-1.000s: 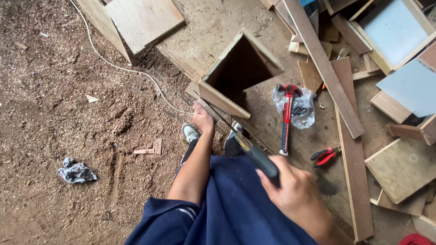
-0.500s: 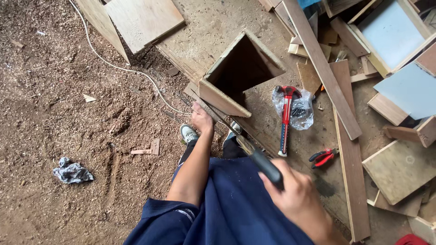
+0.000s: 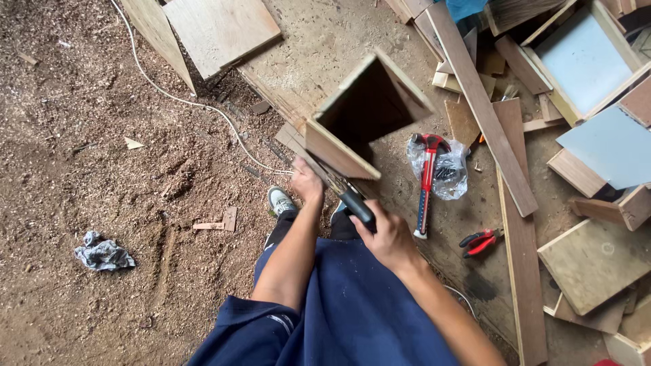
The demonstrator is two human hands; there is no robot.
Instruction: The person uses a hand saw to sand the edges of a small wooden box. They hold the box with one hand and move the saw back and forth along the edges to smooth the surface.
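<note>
An open-topped plywood box (image 3: 369, 112) stands on the board floor in front of me. My left hand (image 3: 306, 181) presses on its near lower edge. My right hand (image 3: 388, 234) grips the black handle of a hand saw (image 3: 346, 193), whose blade runs up and left along the box's near wall. My arms reach out over a dark blue garment on my lap.
A red and black hammer (image 3: 427, 179) lies on a clear plastic bag of small parts (image 3: 444, 169), with red pliers (image 3: 480, 242) to its right. Boards and wooden frames are stacked on the right. Sawdust, a white cord (image 3: 196, 105) and a grey rag (image 3: 102, 253) cover the left.
My right hand has pushed the saw forward and up towards the box, so the handle now sits close to my left hand.
</note>
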